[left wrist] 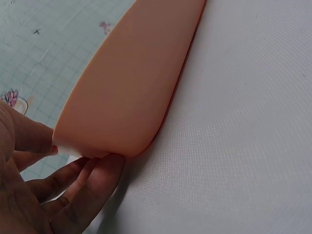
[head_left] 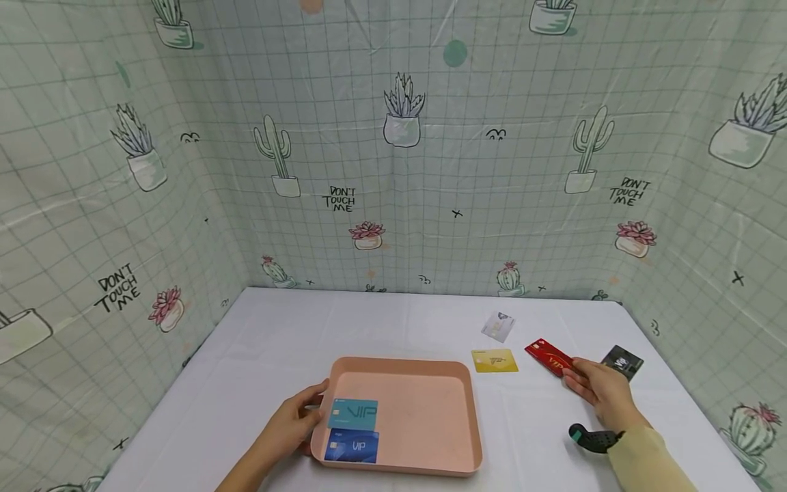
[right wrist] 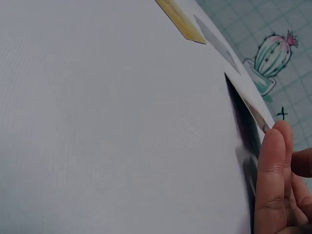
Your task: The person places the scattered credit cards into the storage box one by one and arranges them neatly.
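Observation:
My right hand (head_left: 605, 393) pinches a red VIP card (head_left: 548, 357) by its near right end, thumb and fingers together. The right wrist view shows the card (right wrist: 257, 116) edge-on, tilted over the white table with a dark shadow below it. With my left hand (head_left: 294, 420) I grip the left side of a shallow pink tray (head_left: 424, 417); in the left wrist view its outer wall (left wrist: 122, 83) lies against my fingertips (left wrist: 111, 168). Inside the tray, along its left side, a teal VIP card (head_left: 353, 414) sits just behind a blue VIP card (head_left: 352, 446).
A yellow card (head_left: 494, 361) lies to the right of the tray's far corner, with a silver-white card (head_left: 499, 326) behind it. A black card (head_left: 623, 362) lies beyond my right hand, partly covered by it. Patterned cloth (head_left: 393, 171) hangs around the table (head_left: 369, 321).

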Motion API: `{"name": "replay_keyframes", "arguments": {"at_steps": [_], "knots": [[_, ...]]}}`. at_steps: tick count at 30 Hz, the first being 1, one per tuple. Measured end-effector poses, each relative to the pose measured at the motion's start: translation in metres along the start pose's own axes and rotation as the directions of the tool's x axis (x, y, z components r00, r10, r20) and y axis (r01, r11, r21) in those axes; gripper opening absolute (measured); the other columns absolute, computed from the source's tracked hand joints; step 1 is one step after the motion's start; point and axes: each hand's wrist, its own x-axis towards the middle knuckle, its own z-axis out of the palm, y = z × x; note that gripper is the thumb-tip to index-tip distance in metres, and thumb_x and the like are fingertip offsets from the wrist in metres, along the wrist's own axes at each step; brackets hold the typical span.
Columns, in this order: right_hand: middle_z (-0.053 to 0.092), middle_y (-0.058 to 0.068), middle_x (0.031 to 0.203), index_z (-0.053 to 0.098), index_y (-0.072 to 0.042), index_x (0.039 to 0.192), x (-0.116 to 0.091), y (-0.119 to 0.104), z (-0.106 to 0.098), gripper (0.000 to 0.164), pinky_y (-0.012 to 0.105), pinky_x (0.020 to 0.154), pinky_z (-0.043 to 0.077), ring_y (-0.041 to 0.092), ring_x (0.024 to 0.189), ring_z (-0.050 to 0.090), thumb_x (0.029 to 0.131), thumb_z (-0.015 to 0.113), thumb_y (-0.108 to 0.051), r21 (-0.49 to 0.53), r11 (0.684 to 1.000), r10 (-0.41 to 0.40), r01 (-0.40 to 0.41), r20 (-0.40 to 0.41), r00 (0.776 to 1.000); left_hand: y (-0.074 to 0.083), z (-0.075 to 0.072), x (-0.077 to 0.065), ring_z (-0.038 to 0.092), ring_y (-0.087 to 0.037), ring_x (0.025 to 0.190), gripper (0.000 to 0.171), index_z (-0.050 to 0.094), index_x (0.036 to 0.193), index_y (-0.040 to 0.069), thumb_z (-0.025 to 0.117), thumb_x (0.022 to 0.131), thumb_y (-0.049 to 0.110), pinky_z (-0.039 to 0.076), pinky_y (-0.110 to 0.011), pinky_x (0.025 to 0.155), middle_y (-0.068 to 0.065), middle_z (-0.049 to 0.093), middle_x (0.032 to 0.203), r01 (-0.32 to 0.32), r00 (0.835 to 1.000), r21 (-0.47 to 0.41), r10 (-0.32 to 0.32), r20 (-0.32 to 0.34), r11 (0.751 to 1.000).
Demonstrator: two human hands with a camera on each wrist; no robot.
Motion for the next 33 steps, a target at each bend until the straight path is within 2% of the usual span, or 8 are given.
{"name": "replay_keyframes", "arguments": {"at_steps": [3,5,8,12,20,25,29,33], "knots": [[0.072,-0.005,0.079,0.055,-0.003,0.129,0.0,0.0,-0.001,0.026,0.025,0.079,0.061,0.007,0.075,0.074,0.107,0.055,-0.016,0.037,0.999,0.023,-0.023,-0.005,1.0,-0.001,0.0,0.0,0.062,-0.022,0.097,0.055,0.051,0.151,0.004,0.058,0.097,-0.002,0.057,-0.04,0.054,-0.023,0.062,0.133,0.004,1.0,-0.005,-0.004,0.0,1.0],[0.073,-0.004,0.077,0.057,-0.008,0.113,0.0,-0.001,-0.002,0.01,0.025,0.078,0.061,0.007,0.074,0.075,0.106,0.057,-0.014,0.065,0.997,0.037,-0.036,-0.005,0.999,-0.001,0.0,0.0,0.061,-0.022,0.097,0.055,0.051,0.151,0.004,0.058,0.097,-0.002,0.057,-0.039,0.054,-0.022,0.062,0.133,0.004,1.0,-0.004,-0.004,-0.001,1.0],[0.074,-0.002,0.076,0.058,-0.01,0.104,-0.001,-0.001,-0.002,0.003,0.025,0.077,0.061,0.008,0.073,0.075,0.105,0.058,-0.012,0.086,0.995,0.052,-0.051,-0.004,0.999,-0.001,0.001,0.0,0.061,-0.021,0.095,0.055,0.051,0.151,0.004,0.057,0.097,-0.002,0.056,-0.039,0.052,-0.022,0.062,0.133,0.004,1.0,-0.002,-0.004,-0.003,1.0],[0.074,-0.001,0.075,0.057,-0.009,0.104,-0.001,-0.002,-0.003,0.003,0.025,0.077,0.061,0.008,0.073,0.075,0.104,0.059,-0.012,0.097,0.993,0.062,-0.062,0.004,0.998,-0.001,0.0,0.0,0.061,-0.021,0.095,0.054,0.051,0.151,0.004,0.058,0.098,-0.001,0.056,-0.04,0.052,-0.023,0.061,0.134,0.007,1.0,-0.004,-0.007,-0.003,1.0],[0.074,-0.002,0.075,0.052,-0.008,0.117,-0.003,-0.005,-0.003,0.019,0.023,0.076,0.06,0.008,0.072,0.074,0.105,0.059,-0.02,0.086,0.992,0.093,-0.092,-0.008,0.996,-0.001,0.0,-0.001,0.062,-0.022,0.097,0.054,0.05,0.151,0.003,0.057,0.098,-0.002,0.057,-0.04,0.053,-0.023,0.062,0.132,-0.011,1.0,-0.002,0.011,0.002,1.0],[0.073,-0.002,0.074,0.052,-0.007,0.119,-0.006,-0.005,-0.002,0.021,0.022,0.074,0.06,0.007,0.07,0.073,0.105,0.059,-0.021,0.083,0.991,0.105,-0.104,-0.007,0.994,-0.001,0.0,-0.001,0.062,-0.023,0.098,0.054,0.05,0.151,0.002,0.057,0.097,-0.002,0.058,-0.039,0.056,-0.023,0.062,0.131,-0.023,1.0,-0.007,0.023,0.003,1.0],[0.073,-0.001,0.076,0.057,-0.009,0.113,-0.009,-0.007,-0.003,0.016,0.022,0.075,0.06,0.008,0.071,0.071,0.105,0.059,-0.022,0.119,0.984,0.131,-0.133,0.028,0.991,-0.001,0.0,-0.001,0.063,-0.023,0.098,0.054,0.05,0.151,0.002,0.057,0.097,-0.002,0.059,-0.038,0.06,-0.023,0.062,0.131,-0.027,1.0,-0.001,0.027,-0.001,1.0],[0.074,-0.003,0.079,0.065,-0.015,0.094,-0.012,-0.009,-0.003,0.015,0.021,0.078,0.06,0.008,0.073,0.07,0.105,0.061,-0.025,0.144,0.977,0.148,-0.155,0.059,0.987,-0.001,0.0,-0.002,0.063,-0.022,0.099,0.054,0.051,0.15,0.003,0.058,0.097,-0.002,0.059,-0.037,0.063,-0.023,0.062,0.132,-0.02,1.0,0.007,0.02,-0.008,1.0]]}}
